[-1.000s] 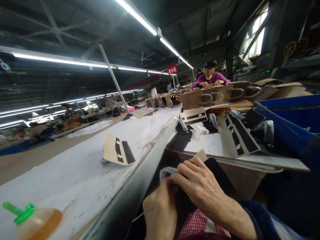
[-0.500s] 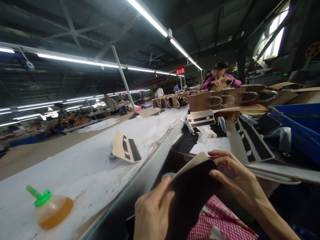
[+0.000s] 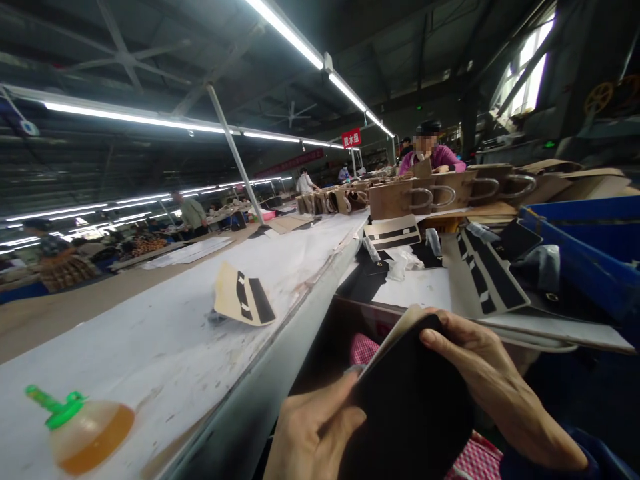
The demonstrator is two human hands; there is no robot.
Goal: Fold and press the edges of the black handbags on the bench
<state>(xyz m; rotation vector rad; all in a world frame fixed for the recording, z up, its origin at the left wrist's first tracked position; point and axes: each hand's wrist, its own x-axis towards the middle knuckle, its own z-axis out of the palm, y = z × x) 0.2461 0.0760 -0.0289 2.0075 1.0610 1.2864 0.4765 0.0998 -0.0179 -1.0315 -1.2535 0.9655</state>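
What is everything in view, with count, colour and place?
white paper-covered conveyor belt: one, white, left half.
flat black panel with tan underside: one, black, bottom centre.
clear squeeze bottle with green nozzle: one, amber liquid, on the belt, bottom left.
tan cut piece with black strips: one, tan and black, on the belt, mid-left.
brown handbags with loop handles: several, brown, row at upper right.
tan panels with black strips: a few, tan and black, right of the belt.
blue plastic crate: one, blue, far right.
person in purple top: one, behind the handbags.
left hand: one, grips panel's left edge.
right hand: one, fingers over panel's top edge.
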